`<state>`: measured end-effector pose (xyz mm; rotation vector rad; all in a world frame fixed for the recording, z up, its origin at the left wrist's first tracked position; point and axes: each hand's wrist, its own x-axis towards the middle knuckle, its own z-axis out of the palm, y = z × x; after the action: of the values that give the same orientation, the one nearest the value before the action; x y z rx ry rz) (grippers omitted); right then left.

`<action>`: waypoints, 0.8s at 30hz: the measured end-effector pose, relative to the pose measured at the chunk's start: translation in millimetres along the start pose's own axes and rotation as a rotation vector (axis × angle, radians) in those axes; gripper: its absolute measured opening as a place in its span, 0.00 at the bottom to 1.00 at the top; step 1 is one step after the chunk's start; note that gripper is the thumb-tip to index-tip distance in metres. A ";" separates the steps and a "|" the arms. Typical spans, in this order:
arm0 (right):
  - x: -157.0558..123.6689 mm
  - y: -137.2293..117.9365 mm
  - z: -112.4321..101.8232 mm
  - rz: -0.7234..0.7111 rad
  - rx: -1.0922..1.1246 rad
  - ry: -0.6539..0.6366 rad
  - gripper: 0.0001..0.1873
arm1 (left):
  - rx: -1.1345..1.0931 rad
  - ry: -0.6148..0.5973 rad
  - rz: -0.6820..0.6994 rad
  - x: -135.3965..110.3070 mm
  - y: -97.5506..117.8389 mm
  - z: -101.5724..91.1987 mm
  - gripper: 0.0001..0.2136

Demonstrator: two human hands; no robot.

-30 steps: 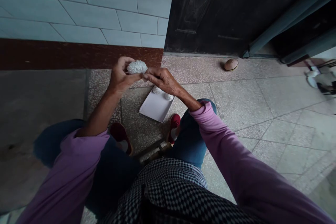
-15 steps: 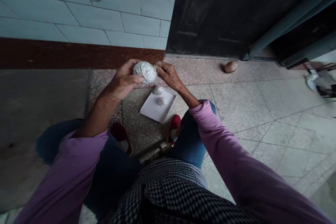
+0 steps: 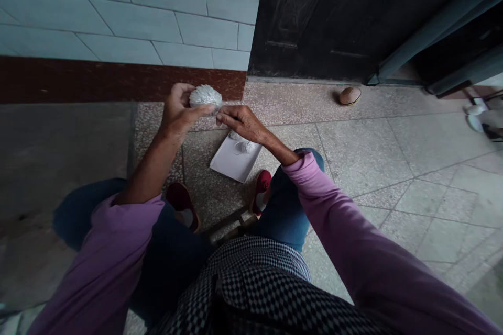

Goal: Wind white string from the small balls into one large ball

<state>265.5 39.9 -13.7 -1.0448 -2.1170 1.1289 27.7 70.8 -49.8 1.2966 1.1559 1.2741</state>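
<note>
A ball of white yarn (image 3: 205, 96), rough and layered on its surface, sits in my left hand (image 3: 176, 110). My left thumb presses across its near side while the fingers curl around the far left. Just right of the ball is my right hand (image 3: 243, 123), its thumb and fingertips pinched together. Whatever lies in that pinch is too small to make out. Below both hands, a shallow white tray (image 3: 230, 165) rests on the floor. It holds two smaller white balls (image 3: 247, 147), one partly hidden behind my right hand, and a loose thin strand curves beside them.
A tiled wall (image 3: 129, 21) with a dark red base strip rises ahead, and a dark door (image 3: 310, 26) stands to its right. A brown rounded object (image 3: 349, 96) lies on the floor near the door. Red shoes (image 3: 262, 186) flank the tray.
My left hand has shifted slightly left and turned the ball. My right hand has come down and left, from the ball's right side to just below it, now covering part of the tray.
</note>
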 end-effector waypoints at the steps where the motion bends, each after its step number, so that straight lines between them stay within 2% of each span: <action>1: -0.4 -0.2 -3.8 0.003 0.012 0.039 0.30 | 0.020 -0.041 -0.011 -1.8 1.9 0.4 0.45; 7: -0.4 -0.6 -25.7 -0.007 0.060 0.297 0.33 | 0.048 -0.280 -0.110 -20.2 23.3 3.0 0.35; 10: -1.1 -2.9 -27.5 0.008 0.093 0.330 0.35 | 0.011 -0.416 -0.147 -29.1 36.5 4.8 0.32; 12: -0.5 -4.4 -25.4 0.019 0.128 0.318 0.36 | -0.041 -0.455 -0.135 -33.6 42.9 6.0 0.30; 19: 12.1 7.9 -16.7 0.018 0.188 0.323 0.36 | -0.245 -0.430 -0.083 -37.0 45.6 4.3 0.29; 24: 16.3 20.9 -6.4 -0.005 0.116 0.217 0.34 | -0.384 -0.292 -0.072 -25.0 34.4 0.9 0.25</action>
<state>268.9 63.5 -26.8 -1.0564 -1.8617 1.0705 28.6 42.3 -18.2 1.0974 0.7047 1.1416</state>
